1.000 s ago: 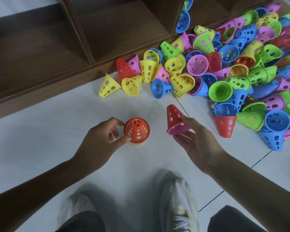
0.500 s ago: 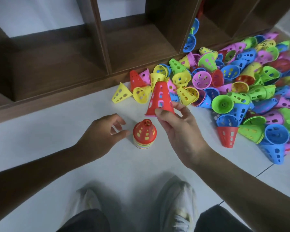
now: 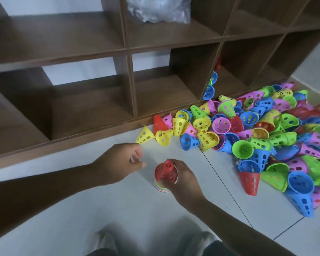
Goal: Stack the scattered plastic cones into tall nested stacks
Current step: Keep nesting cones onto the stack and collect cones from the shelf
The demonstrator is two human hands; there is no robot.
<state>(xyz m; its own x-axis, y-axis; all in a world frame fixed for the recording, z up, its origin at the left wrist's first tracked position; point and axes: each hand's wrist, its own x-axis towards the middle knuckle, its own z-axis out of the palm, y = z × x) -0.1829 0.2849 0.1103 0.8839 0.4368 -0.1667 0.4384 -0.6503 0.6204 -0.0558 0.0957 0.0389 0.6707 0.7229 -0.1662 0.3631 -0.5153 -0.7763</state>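
A short nested stack of cones (image 3: 162, 187) stands on the white floor in front of me, its rims showing several colours. My right hand (image 3: 183, 180) grips a red cone (image 3: 165, 172) that sits on top of that stack. My left hand (image 3: 122, 159) hovers just left of the stack with fingers loosely curled, holding nothing. A big pile of loose cones (image 3: 266, 137) in yellow, blue, green, pink and red spreads over the floor to the right. A lone yellow cone (image 3: 144, 134) lies nearest my left hand.
A dark wooden shelf unit (image 3: 92, 108) with open compartments runs along the back, its base at floor level. A clear plastic bag (image 3: 159, 10) sits on an upper shelf. Two blue cones (image 3: 210, 89) lie in a lower compartment. My shoes (image 3: 107, 239) are at the bottom.
My right hand brought the red cone from above the pile's edge down onto the stack. My left hand let go of the stack and drew slightly away to the left.
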